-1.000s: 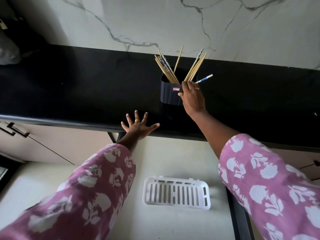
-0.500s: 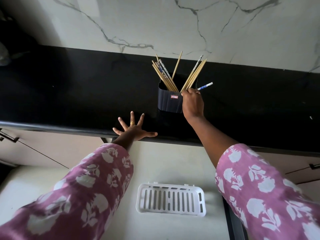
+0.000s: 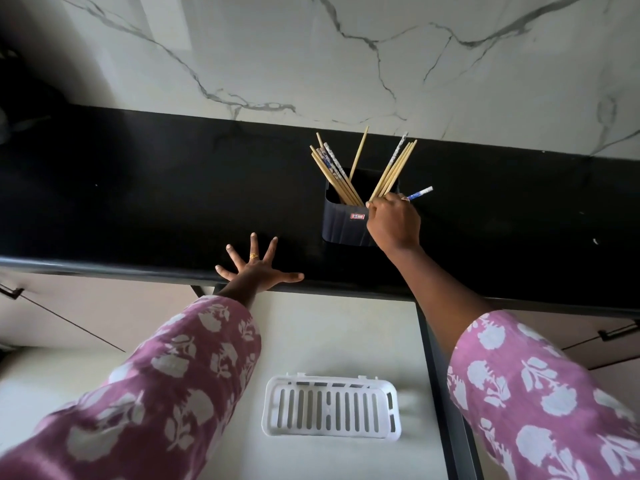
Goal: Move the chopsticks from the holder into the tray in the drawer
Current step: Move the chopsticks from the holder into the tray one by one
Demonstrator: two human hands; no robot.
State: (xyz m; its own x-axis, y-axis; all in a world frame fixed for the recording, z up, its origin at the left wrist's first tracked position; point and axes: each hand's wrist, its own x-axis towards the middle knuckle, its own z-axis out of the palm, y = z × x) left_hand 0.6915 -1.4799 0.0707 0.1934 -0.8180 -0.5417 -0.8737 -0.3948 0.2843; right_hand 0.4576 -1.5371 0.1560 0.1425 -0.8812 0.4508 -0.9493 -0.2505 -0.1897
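Note:
A dark ribbed holder (image 3: pixel 343 225) stands on the black counter, full of several wooden and blue-patterned chopsticks (image 3: pixel 334 171). My right hand (image 3: pixel 393 221) is at the holder's right rim, fingers closed around the base of the right-hand bunch of chopsticks (image 3: pixel 394 173); a blue-patterned one (image 3: pixel 420 193) sticks out past my knuckles. My left hand (image 3: pixel 254 268) lies flat on the counter's front edge, fingers spread, holding nothing. A white slotted tray (image 3: pixel 332 407) sits empty in the open drawer below.
The black counter (image 3: pixel 138 202) runs across the view under a marble wall. The open drawer's pale floor (image 3: pixel 311 337) surrounds the tray, with a dark drawer rail (image 3: pixel 440 375) on its right. Cabinet handles (image 3: pixel 10 292) show at both sides.
My right hand has slid from the holder's front face up to its rim and closed on the right-hand chopsticks. My left hand has stayed flat on the counter edge.

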